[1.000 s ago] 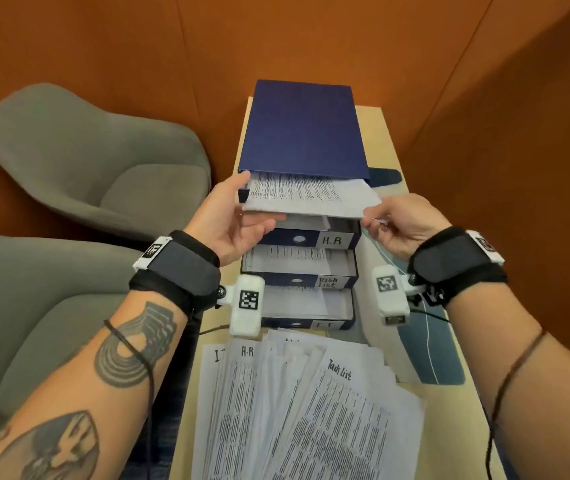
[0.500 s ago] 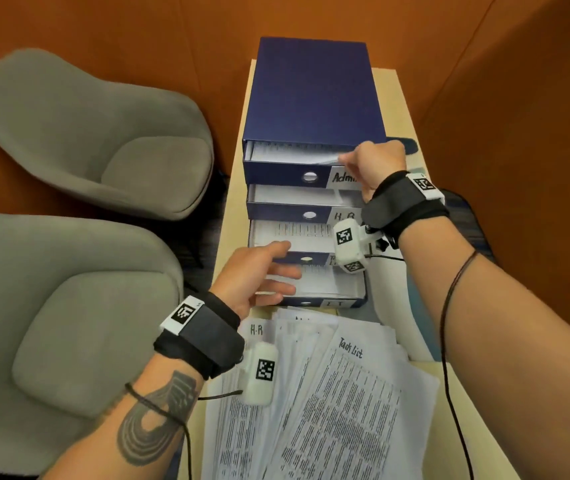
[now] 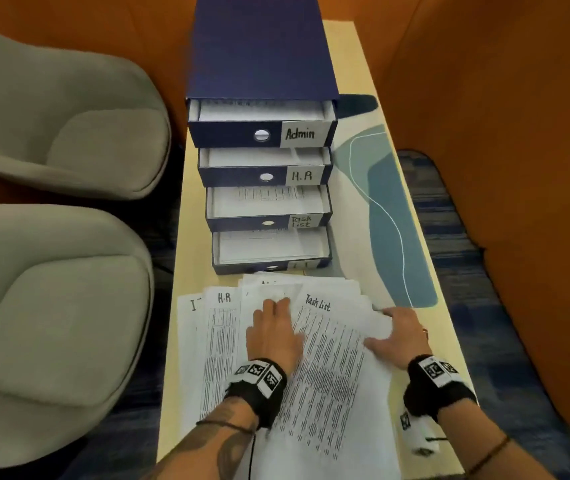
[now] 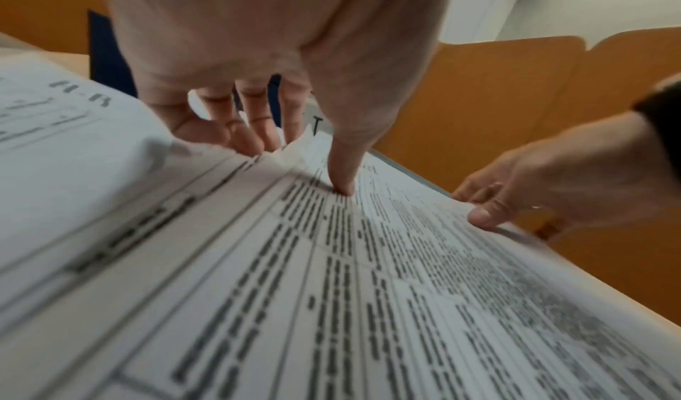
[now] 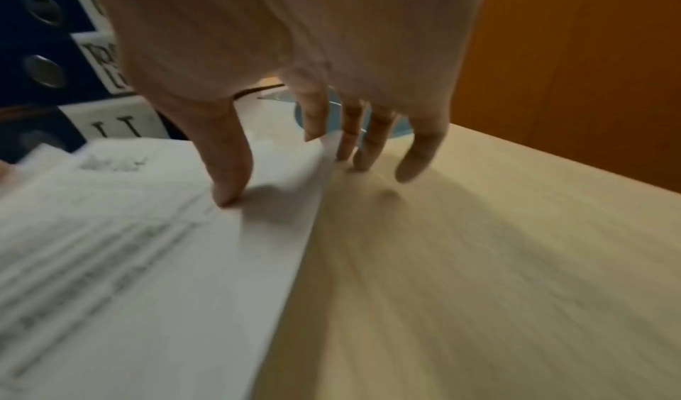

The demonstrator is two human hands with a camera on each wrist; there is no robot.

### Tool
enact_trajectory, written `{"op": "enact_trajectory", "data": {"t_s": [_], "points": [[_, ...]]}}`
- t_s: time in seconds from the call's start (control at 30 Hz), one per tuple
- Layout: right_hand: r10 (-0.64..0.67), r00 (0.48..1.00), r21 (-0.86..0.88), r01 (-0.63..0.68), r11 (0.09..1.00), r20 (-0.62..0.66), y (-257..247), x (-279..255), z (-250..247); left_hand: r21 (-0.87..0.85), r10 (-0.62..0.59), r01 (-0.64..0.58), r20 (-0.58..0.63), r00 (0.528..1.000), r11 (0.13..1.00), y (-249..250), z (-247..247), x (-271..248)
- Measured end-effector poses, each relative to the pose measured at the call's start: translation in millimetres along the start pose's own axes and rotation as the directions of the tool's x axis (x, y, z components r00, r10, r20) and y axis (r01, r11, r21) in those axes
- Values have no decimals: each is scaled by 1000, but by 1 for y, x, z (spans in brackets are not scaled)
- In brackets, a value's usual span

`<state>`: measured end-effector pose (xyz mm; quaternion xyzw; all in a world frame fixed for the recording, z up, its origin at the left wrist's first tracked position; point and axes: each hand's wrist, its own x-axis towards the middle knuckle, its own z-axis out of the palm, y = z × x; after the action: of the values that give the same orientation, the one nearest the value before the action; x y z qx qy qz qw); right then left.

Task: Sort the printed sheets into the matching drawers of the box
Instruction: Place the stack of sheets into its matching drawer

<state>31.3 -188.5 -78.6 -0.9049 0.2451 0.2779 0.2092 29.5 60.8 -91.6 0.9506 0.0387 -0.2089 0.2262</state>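
Observation:
A blue drawer box (image 3: 259,57) stands on the table with its drawers pulled partly out: Admin (image 3: 235,135), H.R (image 3: 235,176), Task List (image 3: 242,223) and IT (image 3: 299,265) at the bottom. Each holds white paper. Printed sheets lie fanned in front of the box, with a Task List sheet (image 3: 332,358) on top and H.R (image 3: 221,327) and IT (image 3: 188,327) sheets at the left. My left hand (image 3: 273,330) pinches the Task List sheet's left edge, fingers (image 4: 239,138) under it and thumb on top. My right hand (image 3: 398,330) presses its thumb on that sheet's right edge (image 5: 280,202), its fingertips on the table.
The pale wooden table (image 3: 425,341) is narrow, with a teal pattern (image 3: 391,220) to the right of the box. Two grey armchairs (image 3: 69,109) (image 3: 51,323) stand close on the left. Orange walls (image 3: 501,81) close in behind and on the right.
Both hands held a sheet at the Admin drawer; the sheet now lies in it. The left hand came back to the pile first, the right followed, and both took the Task List sheet's edges.

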Motion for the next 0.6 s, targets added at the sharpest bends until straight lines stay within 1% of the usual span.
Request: {"op": "enact_trajectory", "data": {"t_s": [0.03, 0.1, 0.17, 0.23, 0.3, 0.4, 0.47, 0.5, 0.53, 0.57, 0.6], "points": [[17, 999, 44, -15, 999, -39, 9, -2, 2, -22, 8, -9, -36, 999, 1000, -2, 2, 0], [59, 995, 198, -43, 979, -77, 16, -5, -2, -65, 27, -34, -101, 994, 997, -4, 0, 0], [57, 992, 329, -18, 944, -112, 21, -7, -8, -150, 6, -27, -134, 991, 988, -6, -6, 0], [22, 984, 408, 52, 911, -175, 27, -10, -12, -309, -42, 9, -100, 994, 951, -8, -13, -1], [-35, 983, 477, 119, 871, -181, 31, -13, -16, -413, -47, 38, -13, 999, 910, -10, -17, -1], [-219, 965, 472, 263, 842, -147, 36, -8, -27, -455, 3, 51, 118, 993, 889, -10, -20, -4], [-292, 946, 456, 324, 829, -142, 37, -4, -33, -538, 2, 72, 135, 991, 840, -11, -19, -5], [-290, 941, 442, 337, 831, -173, 39, -1, -34, -606, -25, 101, 134, 991, 789, -12, -18, -7], [-259, 942, 428, 329, 842, -214, 41, 1, -35, -664, -59, 133, 132, 989, 736, -13, -16, -9], [-198, 945, 422, 295, 857, -259, 44, 3, -35, -708, -102, 156, 119, 988, 688, -15, -15, -10], [-132, 947, 427, 252, 868, -292, 48, 4, -36, -733, -144, 169, 98, 985, 658, -18, -13, -10]]}}
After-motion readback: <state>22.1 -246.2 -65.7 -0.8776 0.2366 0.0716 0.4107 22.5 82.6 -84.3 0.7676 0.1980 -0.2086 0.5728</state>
